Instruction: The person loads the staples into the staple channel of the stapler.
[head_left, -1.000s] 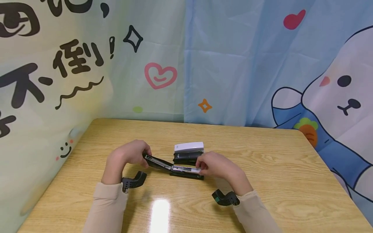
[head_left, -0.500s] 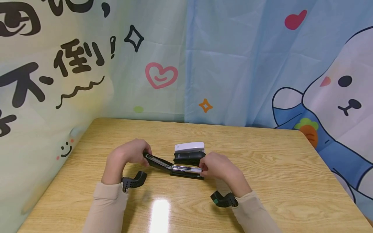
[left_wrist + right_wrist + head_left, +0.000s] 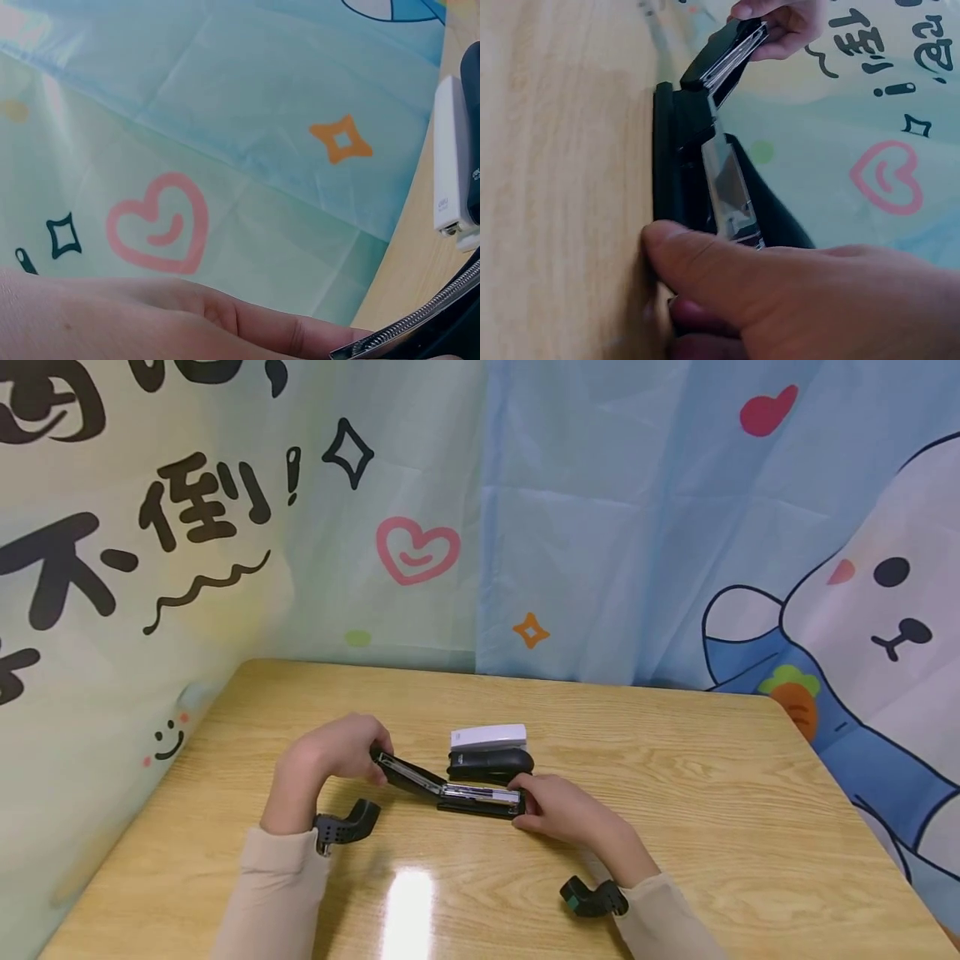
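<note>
A black stapler (image 3: 480,808) lies spread wide on the table, its metal staple channel facing up. My left hand (image 3: 341,750) pinches the far end of its raised, tilted top arm (image 3: 411,776). At the opposite end, my right hand (image 3: 558,810) grips the base. In the right wrist view the right thumb (image 3: 679,244) lies along the base's edge, and the other fingers are partly hidden behind it. A row of staples is hard to make out in the channel. The spring inside the top arm (image 3: 420,311) shows in the left wrist view.
Just behind the opened stapler lie a second black stapler (image 3: 491,764) and a white stapler (image 3: 487,737), side by side. The wooden table (image 3: 675,760) ends at a printed cloth backdrop (image 3: 585,527).
My right hand has shifted down from the tip of the staple channel to the end of the base. The left hand has risen very slightly with the top arm.
</note>
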Motion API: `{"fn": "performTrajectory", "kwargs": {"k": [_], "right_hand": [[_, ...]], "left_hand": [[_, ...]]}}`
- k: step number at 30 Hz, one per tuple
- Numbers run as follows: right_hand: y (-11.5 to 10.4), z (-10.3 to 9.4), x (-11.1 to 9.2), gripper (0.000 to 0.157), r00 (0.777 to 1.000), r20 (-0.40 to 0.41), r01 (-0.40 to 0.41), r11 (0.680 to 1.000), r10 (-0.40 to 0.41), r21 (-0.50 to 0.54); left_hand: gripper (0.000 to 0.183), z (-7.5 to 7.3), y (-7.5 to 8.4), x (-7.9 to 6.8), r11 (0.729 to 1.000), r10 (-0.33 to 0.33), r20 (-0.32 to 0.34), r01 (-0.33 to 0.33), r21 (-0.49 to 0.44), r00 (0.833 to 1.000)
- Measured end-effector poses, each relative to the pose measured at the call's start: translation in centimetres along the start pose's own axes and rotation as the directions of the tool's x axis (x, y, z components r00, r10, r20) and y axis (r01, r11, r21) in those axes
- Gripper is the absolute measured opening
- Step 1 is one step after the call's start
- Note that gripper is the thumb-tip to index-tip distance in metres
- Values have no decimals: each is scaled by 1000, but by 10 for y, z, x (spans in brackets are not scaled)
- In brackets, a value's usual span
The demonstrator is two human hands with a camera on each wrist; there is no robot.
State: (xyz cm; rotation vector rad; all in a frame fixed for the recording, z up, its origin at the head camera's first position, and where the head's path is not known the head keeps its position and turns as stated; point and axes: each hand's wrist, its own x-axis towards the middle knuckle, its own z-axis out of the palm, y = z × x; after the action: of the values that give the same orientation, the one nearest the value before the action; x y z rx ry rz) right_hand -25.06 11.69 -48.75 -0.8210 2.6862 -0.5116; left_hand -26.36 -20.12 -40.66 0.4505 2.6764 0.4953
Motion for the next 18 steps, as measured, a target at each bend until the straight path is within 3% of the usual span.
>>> {"fn": "performTrajectory", "kwargs": {"k": [8,18], "right_hand": [[11,11,0,40,996,-85,33,997,-26,74],[26,26,-5,41,969,-243,85,987,-50,138]], "left_hand": [[31,-2,4,-1,1000,4,1,-4,10,1000],[31,-4,12,-1,997,82,-53,-82,5,995]]}}
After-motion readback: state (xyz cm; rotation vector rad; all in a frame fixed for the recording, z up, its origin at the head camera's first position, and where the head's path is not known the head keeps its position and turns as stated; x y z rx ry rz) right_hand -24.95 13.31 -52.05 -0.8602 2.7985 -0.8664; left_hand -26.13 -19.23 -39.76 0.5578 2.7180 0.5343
